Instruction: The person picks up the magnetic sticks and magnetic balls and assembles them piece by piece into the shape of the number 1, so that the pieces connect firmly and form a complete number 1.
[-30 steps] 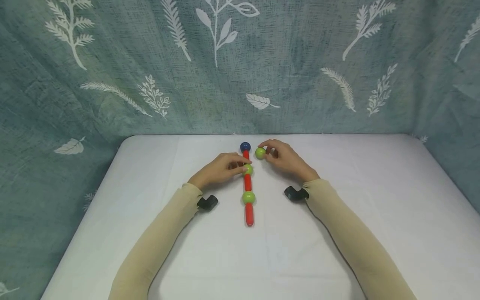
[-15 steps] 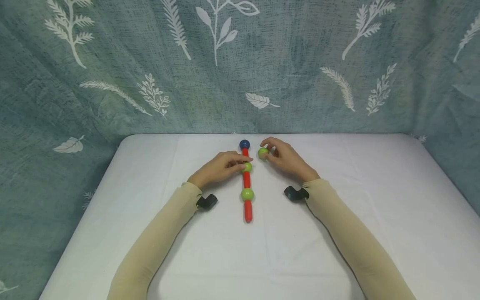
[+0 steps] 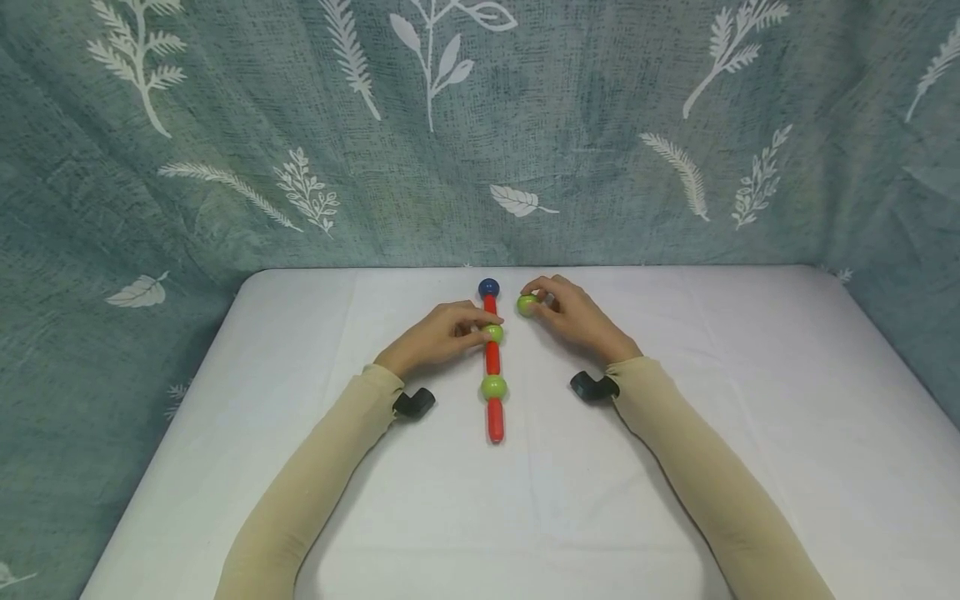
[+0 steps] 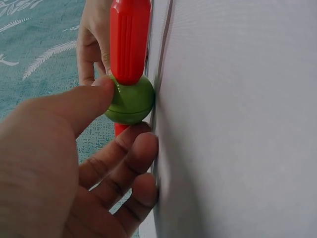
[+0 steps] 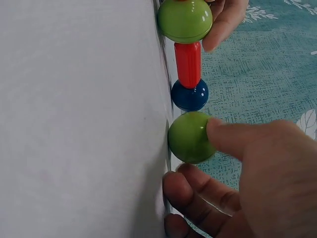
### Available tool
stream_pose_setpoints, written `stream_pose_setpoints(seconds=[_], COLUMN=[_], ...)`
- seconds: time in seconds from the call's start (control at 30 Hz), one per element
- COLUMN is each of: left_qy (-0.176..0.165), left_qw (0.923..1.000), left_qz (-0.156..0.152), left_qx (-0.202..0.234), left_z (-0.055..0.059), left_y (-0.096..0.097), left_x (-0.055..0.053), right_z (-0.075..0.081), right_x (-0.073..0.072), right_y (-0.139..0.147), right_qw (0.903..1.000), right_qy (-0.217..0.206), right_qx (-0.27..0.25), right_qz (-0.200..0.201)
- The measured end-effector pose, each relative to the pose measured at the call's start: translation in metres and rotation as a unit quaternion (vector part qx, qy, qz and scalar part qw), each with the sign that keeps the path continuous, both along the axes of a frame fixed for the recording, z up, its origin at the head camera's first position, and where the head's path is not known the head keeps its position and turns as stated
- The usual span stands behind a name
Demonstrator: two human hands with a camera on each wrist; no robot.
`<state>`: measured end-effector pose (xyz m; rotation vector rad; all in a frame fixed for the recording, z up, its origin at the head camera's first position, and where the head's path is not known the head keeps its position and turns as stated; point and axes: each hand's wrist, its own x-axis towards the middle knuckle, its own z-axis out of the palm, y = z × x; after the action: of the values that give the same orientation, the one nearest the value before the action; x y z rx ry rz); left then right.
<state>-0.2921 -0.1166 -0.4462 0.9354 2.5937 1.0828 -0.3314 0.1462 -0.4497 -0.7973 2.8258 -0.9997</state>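
Observation:
A straight chain of balls and rods lies on the table: a blue ball (image 3: 489,287) at the far end, green balls and red rods after it. My left hand (image 3: 442,340) pinches the upper green ball (image 4: 131,103) of the chain between thumb and fingers, with a red rod (image 4: 130,39) joined to it. My right hand (image 3: 573,317) holds a loose green ball (image 5: 189,138) between thumb and fingertips, just right of the chain's far end and apart from it. Nearer to me sit the lower green ball (image 3: 493,387) and the last red rod (image 3: 496,419).
A white cloth covers the table (image 3: 660,500). Behind it hangs a blue-green curtain (image 3: 600,100) with white leaf prints. Black bent pieces (image 3: 592,387) stick out at both sleeve cuffs.
The loose green ball has moved slightly right, away from the chain, with my right hand. The chain has slid a little farther from me. My left hand stays on its ball.

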Motion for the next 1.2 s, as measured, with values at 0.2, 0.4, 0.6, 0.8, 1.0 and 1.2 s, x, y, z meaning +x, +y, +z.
stream_pose_setpoints(seconds=[0.2, 0.4, 0.6, 0.8, 1.0, 1.2], left_qy=[0.000, 0.003, 0.001, -0.006, -0.021, -0.030], left_qw=[1.0000, 1.0000, 0.9998, 0.9994, 0.9985, 0.9975], left_qz=[0.003, 0.000, 0.016, 0.028, 0.043, 0.047], left_qx=[0.005, 0.003, 0.011, 0.020, 0.027, 0.043], left_z=[0.002, -0.001, 0.000, -0.002, -0.007, -0.007], left_y=[0.003, 0.005, 0.006, 0.005, 0.005, 0.006], left_x=[-0.001, 0.000, -0.003, -0.012, -0.021, -0.025], right_z=[0.003, 0.002, 0.001, 0.002, 0.000, 0.000], right_x=[0.001, 0.008, 0.033, 0.073, 0.106, 0.129], right_y=[0.003, 0.011, 0.021, 0.025, 0.024, 0.024], right_qw=[1.0000, 0.9999, 0.9986, 0.9931, 0.9878, 0.9870], right_qy=[-0.004, -0.006, -0.010, -0.021, -0.017, 0.000], right_qx=[0.001, -0.002, -0.012, -0.022, -0.022, -0.017], right_qz=[-0.004, 0.009, 0.050, 0.114, 0.153, 0.160])
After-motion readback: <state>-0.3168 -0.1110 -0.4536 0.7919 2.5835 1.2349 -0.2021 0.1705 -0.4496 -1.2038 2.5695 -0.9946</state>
